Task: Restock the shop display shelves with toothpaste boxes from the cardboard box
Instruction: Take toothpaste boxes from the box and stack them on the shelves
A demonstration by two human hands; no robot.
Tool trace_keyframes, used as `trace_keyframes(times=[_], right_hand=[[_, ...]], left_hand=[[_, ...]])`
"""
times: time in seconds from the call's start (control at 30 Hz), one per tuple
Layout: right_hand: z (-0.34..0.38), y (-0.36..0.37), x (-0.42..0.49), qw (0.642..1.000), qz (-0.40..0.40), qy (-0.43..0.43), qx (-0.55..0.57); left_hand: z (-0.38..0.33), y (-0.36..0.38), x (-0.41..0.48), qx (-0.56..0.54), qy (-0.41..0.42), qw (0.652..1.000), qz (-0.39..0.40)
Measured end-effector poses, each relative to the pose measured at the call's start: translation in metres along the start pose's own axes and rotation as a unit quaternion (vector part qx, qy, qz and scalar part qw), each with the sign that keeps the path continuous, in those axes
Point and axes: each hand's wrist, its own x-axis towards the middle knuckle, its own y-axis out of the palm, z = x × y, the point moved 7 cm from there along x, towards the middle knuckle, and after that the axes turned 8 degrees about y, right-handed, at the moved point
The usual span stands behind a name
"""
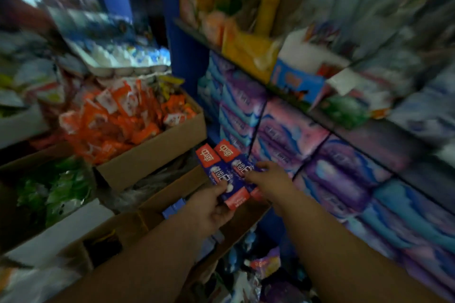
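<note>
Two toothpaste boxes lie side by side, red ends up, held just above the open cardboard box they come from. My left hand grips the lower end of the left one, thumb on top, steadying the pair. My right hand pinches the right one, nearest the display shelf, probably to shelve it first.
</note>
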Motion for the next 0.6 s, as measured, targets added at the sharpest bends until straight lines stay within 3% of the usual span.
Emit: trace_keyframes(times=[0.13,0.3,0.6], right_hand=[[0.046,-0.034,-0.059,0.983,-0.049,-0.070,0.159],[0.100,-0.055,-0.123,0.910,-0.034,-0.164,0.380],[0.170,-0.134,-0.231,0.836,-0.140,-0.351,0.399]], left_hand=[[-0.039,0.044,-0.043,-0.004,0.049,0.997,0.055],[-0.074,0.099,-0.099,0.011,0.113,0.985,0.132],[-0.101,0.206,-0.204,0.031,0.248,0.919,0.304]])
